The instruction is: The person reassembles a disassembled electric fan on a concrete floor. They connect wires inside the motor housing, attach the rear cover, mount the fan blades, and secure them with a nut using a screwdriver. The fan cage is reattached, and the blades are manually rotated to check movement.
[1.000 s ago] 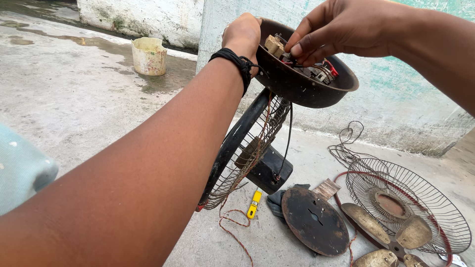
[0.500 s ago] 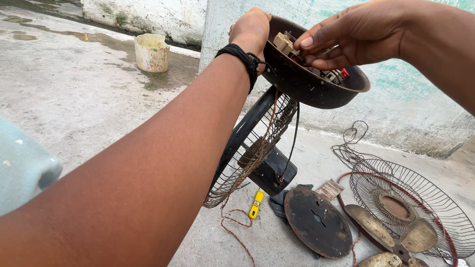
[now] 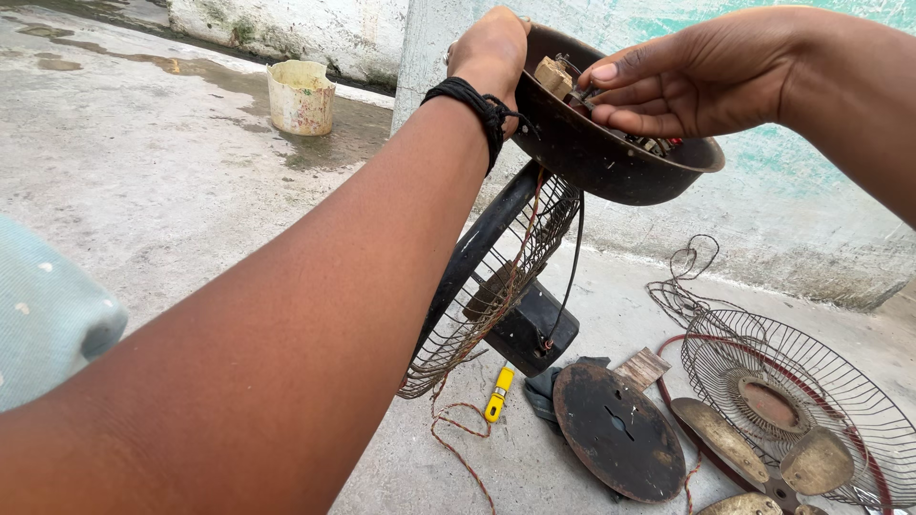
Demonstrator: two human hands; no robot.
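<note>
— Left hand (image 3: 491,52) gripped the rim of the dark fan base bowl (image 3: 611,157), held up in the air. Right hand (image 3: 687,86)?

— Fingers curled into the bowl, pinching among small parts; exact hold unclear.

— Surface?

— Rough concrete floor (image 3: 162,181), damp near a stained wall (image 3: 315,24); pale bucket (image 3: 301,95) there.

— The bowl's looks?

— Round, rusty-dark, wiring inside; wire grille (image 3: 491,286) hung beneath.

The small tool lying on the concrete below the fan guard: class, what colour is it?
Yellow. The small tool shows best in the head view, beside the red wire.
</note>
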